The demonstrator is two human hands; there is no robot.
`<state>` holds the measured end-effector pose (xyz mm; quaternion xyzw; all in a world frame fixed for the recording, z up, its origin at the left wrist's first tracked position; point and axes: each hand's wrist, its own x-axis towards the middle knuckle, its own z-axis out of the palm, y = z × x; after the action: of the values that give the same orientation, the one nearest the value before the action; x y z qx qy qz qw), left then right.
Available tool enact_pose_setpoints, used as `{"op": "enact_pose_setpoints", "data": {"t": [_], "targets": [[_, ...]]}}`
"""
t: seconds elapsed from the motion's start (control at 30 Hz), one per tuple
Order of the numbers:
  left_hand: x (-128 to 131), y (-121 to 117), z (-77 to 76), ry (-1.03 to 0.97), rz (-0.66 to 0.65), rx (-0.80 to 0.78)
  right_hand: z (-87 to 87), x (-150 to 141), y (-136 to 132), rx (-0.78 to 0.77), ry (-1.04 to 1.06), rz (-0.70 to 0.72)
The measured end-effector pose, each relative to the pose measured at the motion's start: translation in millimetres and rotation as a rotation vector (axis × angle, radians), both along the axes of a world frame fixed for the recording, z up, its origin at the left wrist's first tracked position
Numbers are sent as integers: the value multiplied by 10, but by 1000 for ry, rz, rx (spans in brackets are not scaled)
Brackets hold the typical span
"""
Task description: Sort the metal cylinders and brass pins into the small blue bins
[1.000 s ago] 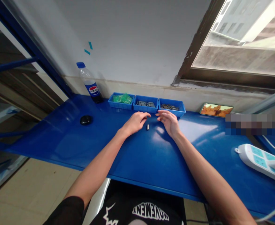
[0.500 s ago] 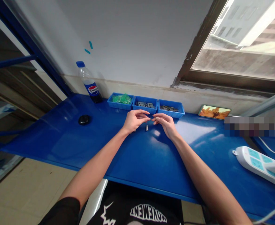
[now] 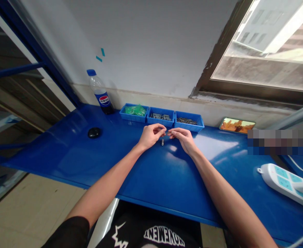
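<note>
My left hand (image 3: 151, 135) and my right hand (image 3: 183, 137) meet fingertip to fingertip above the blue table (image 3: 151, 172), both pinched closed. A small thin piece (image 3: 167, 133) shows between the fingertips, held by the right hand. Whatever the left fingers grip is too small to make out. Just below them a short silvery metal cylinder (image 3: 162, 142) stands or lies on the table; which, I cannot tell. Behind the hands is a blue bin of grey metal parts (image 3: 161, 116). To its right sits a bin of thin metal pins or screws (image 3: 187, 121).
A third blue bin (image 3: 133, 117) holds green plastic packets. Farther left are a cola bottle (image 3: 104, 100) and a black rounded object (image 3: 94, 132). A phone (image 3: 237, 125) leans by the wall at right, with a white power strip (image 3: 283, 182) nearer me.
My hands have come together from slightly apart, and their fingers have closed into pinches around a small piece. The metal cylinder has stayed on the table.
</note>
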<state>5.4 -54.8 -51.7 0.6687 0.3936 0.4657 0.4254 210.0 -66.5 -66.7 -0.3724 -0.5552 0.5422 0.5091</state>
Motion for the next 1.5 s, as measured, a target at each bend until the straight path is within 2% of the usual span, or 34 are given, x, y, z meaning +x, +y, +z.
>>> {"op": "enact_pose_setpoints", "data": {"t": [0.07,0.17,0.3,0.4,0.6,0.8,1.03,1.13,1.27,1.37,1.5], "targets": [[-20,-6,34,98,28,71,-7,0,6,-15,38,-60],[-91,2,87,364,38,223,-16,20,22,-15,177,-165],[-181,9,106,634,-118,340,-25,60,42,-10,297,-275],[-197,-7,94,707,-176,352,-26,53,38,-14,246,-262],[-180,-22,87,762,-183,336,-11,0,-6,31,161,-164],[-166,-32,82,753,-177,352,12,4,-21,48,219,-300],[-122,-62,93,775,-167,372,23,-6,-28,57,224,-328],[-100,-50,68,725,-173,375,-3,-3,-7,51,215,-338],[-59,-24,49,484,-103,316,-53,-9,24,48,109,-311],[-31,-9,48,241,-40,181,-67,-31,24,83,-1,-221],[-23,11,30,60,-72,16,-48,-55,5,85,-55,-104]]}}
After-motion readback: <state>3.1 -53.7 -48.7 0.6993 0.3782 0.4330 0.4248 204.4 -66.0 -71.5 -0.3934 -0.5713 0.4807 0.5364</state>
